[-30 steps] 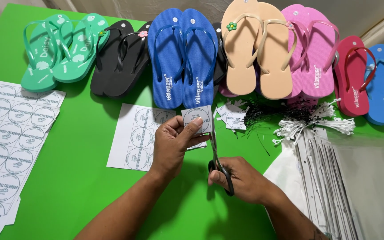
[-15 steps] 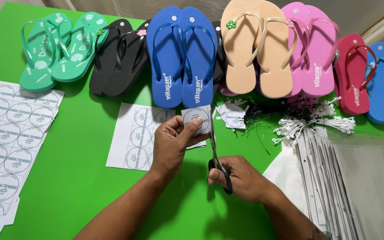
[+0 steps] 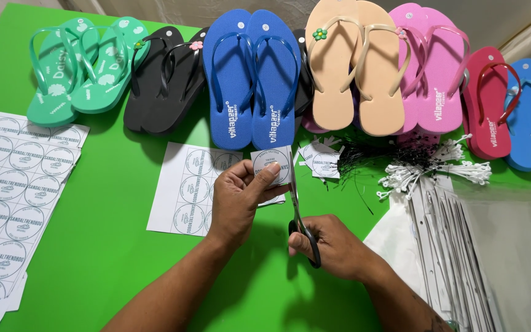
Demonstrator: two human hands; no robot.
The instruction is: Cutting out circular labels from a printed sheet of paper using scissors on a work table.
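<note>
Head view is showing the right hand (image 3: 333, 246) nearest, at 6 o'clock, clenching the black handles of the scissors (image 3: 299, 212), whose blades are pointing up towards 12. Just left of it, the left hand (image 3: 238, 200) is pinching a small round-printed label piece (image 3: 276, 165) between thumb and fingers, with the blades touching its right edge. Beyond them a label sheet (image 3: 185, 187) is lying on the green table (image 3: 106, 246). Farther off, at 12 o'clock, blue flip-flops (image 3: 253, 80) are lying in a row of coloured pairs.
</note>
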